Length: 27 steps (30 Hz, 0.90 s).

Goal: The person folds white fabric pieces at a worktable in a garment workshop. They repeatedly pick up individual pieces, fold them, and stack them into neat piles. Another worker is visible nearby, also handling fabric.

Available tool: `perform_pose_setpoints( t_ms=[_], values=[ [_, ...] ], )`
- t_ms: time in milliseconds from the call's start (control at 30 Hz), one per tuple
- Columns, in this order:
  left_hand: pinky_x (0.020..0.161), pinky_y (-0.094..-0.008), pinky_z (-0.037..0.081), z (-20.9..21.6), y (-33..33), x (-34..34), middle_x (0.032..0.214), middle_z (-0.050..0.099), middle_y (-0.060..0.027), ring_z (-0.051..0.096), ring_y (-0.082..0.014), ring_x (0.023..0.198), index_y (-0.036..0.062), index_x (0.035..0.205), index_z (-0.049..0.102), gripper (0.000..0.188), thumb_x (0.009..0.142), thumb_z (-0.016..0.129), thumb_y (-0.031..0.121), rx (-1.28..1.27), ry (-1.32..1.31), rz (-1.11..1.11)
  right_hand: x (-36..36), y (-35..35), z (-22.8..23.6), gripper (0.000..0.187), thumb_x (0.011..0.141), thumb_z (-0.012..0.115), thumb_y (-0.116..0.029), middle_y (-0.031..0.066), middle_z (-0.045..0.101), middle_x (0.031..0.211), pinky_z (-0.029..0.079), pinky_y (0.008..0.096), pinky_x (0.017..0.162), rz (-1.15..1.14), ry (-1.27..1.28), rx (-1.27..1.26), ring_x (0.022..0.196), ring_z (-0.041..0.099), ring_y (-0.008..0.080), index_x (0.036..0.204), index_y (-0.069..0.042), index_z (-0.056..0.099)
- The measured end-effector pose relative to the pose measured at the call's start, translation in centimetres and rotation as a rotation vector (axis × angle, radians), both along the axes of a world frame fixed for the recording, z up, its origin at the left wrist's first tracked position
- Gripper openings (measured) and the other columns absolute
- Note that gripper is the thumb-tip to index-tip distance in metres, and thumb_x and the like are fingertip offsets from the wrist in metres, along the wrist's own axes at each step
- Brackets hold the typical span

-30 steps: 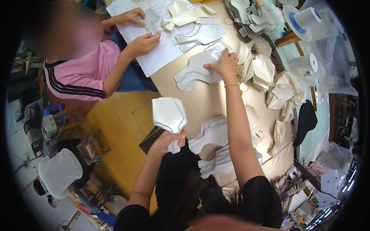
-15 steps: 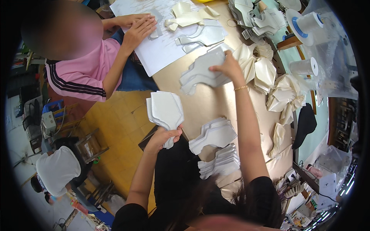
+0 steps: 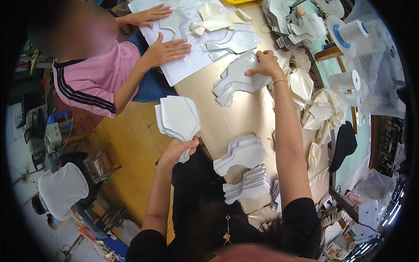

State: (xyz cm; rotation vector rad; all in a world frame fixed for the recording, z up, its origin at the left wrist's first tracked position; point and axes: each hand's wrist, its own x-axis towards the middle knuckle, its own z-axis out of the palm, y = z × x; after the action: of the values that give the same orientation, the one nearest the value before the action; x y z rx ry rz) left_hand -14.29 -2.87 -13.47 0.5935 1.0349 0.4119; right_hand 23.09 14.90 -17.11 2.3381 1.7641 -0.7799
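Observation:
Beyond the table's left edge, my left hand (image 3: 180, 150) is closed around the narrow end of a small stack of light-grey cut pieces (image 3: 178, 114), their broad ends fanned upward. Over on the table, my right hand (image 3: 266, 64) grips the right edge of another stack of grey curved pieces (image 3: 238, 75), thumb on top and fingers around the far edge. Part of that grip is hidden. Nearer to me lie two more stacks of similar pieces, an upper stack (image 3: 244, 153) and a lower fanned stack (image 3: 248, 185).
A co-worker in a pink shirt (image 3: 87, 81) has both hands on a white sheet (image 3: 174, 72) around a grey piece (image 3: 173, 22). Cream fabric pieces (image 3: 323, 109), thread spools (image 3: 345, 81) and more grey stacks (image 3: 294, 24) line the right side. Another person (image 3: 63, 190) sits lower left.
My left hand has shifted slightly left and up with its stack. My right hand and its stack have moved a little right. The co-worker's hands have parted, uncovering a grey piece.

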Motion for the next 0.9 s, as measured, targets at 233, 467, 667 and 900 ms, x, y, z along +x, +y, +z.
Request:
perform_pose_setpoints(
  t_ms=[233,467,667,900],
  values=[
    [0.056,-0.0244,0.041,0.7,1.2,-1.2,0.082,0.058,-0.0023,0.052,-0.0101,0.061,0.0008,0.106,0.059,0.026,0.085,0.07,0.012,0.099,0.061,-0.019,-0.6,0.1,0.2,0.106,0.048,0.093,-0.047,0.0231,0.042,0.137,0.042,0.0421,0.104,0.021,0.116,-0.058,0.123,0.048,0.0396,0.137,-0.008,0.051],
    [0.057,-0.0234,0.043,0.1,5.5,-2.1,0.084,0.06,-0.0016,0.052,-0.0083,0.062,0.0022,0.105,0.063,0.03,0.084,0.075,0.022,0.231,0.215,-0.062,-3.4,-7.1,2.2,0.065,0.06,0.091,-0.027,0.013,0.056,0.108,0.05,0.0341,0.082,0.15,0.579,0.315,0.091,0.059,0.0277,0.106,0.0,0.053],
    [0.058,-0.023,0.044,-0.1,9.7,-0.5,0.087,0.062,-0.0004,0.052,-0.0076,0.065,0.0021,0.11,0.066,0.037,0.087,0.073,0.029,0.299,0.179,-0.14,-4.6,-15.6,5.7,0.042,0.067,0.087,-0.006,0.002,0.059,0.076,0.046,0.0253,0.067,0.095,0.868,0.429,0.07,0.054,0.0119,0.089,-0.008,0.051],
    [0.059,-0.0256,0.045,-1.0,8.4,2.5,0.087,0.063,-0.0014,0.053,-0.0097,0.066,0.0019,0.108,0.066,0.039,0.088,0.073,0.034,0.411,0.287,-0.136,-4.9,-17.3,-0.3,0.035,0.074,0.082,-0.002,-0.0024,0.056,0.079,0.044,0.0226,0.067,-0.039,0.809,0.39,0.072,0.051,0.0078,0.091,-0.007,0.051]
  ],
)
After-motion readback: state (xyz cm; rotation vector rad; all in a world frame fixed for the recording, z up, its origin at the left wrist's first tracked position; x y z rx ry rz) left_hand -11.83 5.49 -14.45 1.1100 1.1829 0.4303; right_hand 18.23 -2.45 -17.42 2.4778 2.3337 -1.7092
